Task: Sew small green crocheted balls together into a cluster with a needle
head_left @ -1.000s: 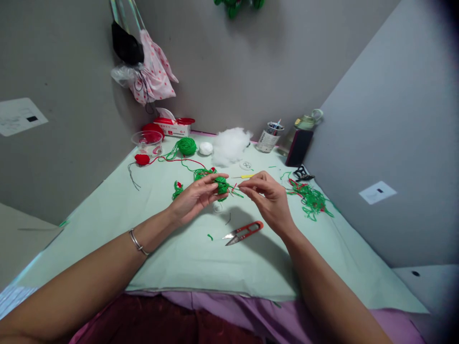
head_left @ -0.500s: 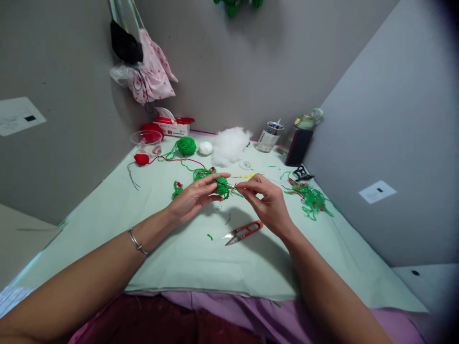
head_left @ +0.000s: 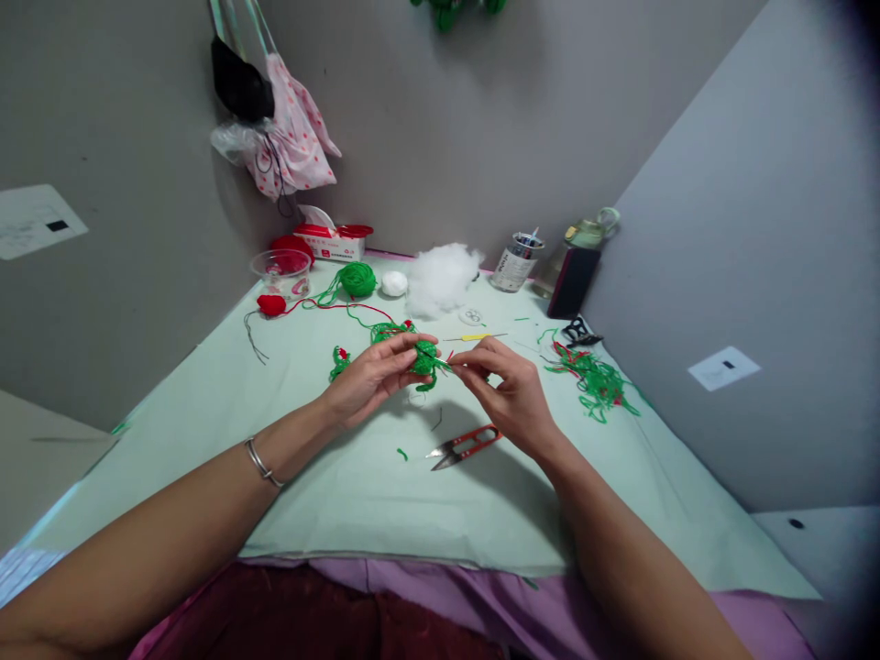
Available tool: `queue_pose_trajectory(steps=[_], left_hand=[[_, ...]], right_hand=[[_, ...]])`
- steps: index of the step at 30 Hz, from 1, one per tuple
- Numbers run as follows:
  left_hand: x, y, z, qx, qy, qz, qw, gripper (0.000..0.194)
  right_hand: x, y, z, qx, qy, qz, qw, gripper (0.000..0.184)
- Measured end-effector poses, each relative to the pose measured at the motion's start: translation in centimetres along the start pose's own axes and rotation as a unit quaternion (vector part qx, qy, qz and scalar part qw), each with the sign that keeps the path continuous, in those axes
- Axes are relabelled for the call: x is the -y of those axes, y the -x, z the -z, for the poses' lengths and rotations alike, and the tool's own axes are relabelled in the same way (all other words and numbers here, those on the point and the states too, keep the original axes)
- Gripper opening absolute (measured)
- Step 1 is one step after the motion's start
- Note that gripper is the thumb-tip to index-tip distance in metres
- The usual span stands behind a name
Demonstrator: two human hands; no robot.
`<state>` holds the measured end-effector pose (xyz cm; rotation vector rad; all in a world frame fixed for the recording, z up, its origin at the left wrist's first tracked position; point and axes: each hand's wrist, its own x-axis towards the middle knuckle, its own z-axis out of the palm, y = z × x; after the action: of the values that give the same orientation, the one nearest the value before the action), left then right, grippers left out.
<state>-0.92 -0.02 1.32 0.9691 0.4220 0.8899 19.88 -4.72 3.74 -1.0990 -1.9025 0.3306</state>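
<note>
A small green crocheted piece [head_left: 424,357] is pinched between the thumb and fingers of my left hand [head_left: 375,374], above the middle of the table. The closed fingertips of my right hand [head_left: 505,385] grip a thin metal needle [head_left: 442,362], whose tip points left at the piece. Whether the tip has entered the stitches is too small to tell. A green strand hangs below the piece. Behind my left fingers lies more green crochet work [head_left: 386,331]. Red-handled thread snips [head_left: 467,446] lie in front of my hands, and a yellow-handled crochet hook [head_left: 476,337] lies behind my right hand.
Tangled green and red yarn scraps [head_left: 597,378] lie at the right. Along the back stand a green yarn ball [head_left: 358,280], white stuffing [head_left: 444,280], a pen tin [head_left: 514,266], a phone [head_left: 575,283] and a clear plastic tub [head_left: 283,273]. A small red crocheted piece [head_left: 271,305] lies at the left.
My right hand has shifted slightly with the needle, and the green strand under the piece hangs a little differently. My left hand keeps its hold.
</note>
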Motion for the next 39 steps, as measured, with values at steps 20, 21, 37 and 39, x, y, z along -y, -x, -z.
queue_pose_trajectory(steps=[20,21,37,39], left_hand=[[0.3,0.1,-0.4,0.014,0.011,-0.005,1.000,0.023],[0.3,0.0,-0.4,0.014,0.010,-0.007,1.000,0.024],[0.5,0.2,-0.7,0.011,0.003,-0.013,1.000,0.026],[0.5,0.2,-0.7,0.010,-0.015,-0.017,1.000,0.030]], right_hand=[[-0.2,-0.1,-0.8,-0.002,-0.118,-0.064,0.991,0.013],[-0.2,-0.1,-0.7,-0.002,-0.121,-0.064,0.991,0.013],[-0.2,-0.1,-1.5,-0.005,-0.192,-0.148,0.970,0.013],[-0.2,-0.1,-1.5,-0.006,-0.194,-0.152,0.969,0.014]])
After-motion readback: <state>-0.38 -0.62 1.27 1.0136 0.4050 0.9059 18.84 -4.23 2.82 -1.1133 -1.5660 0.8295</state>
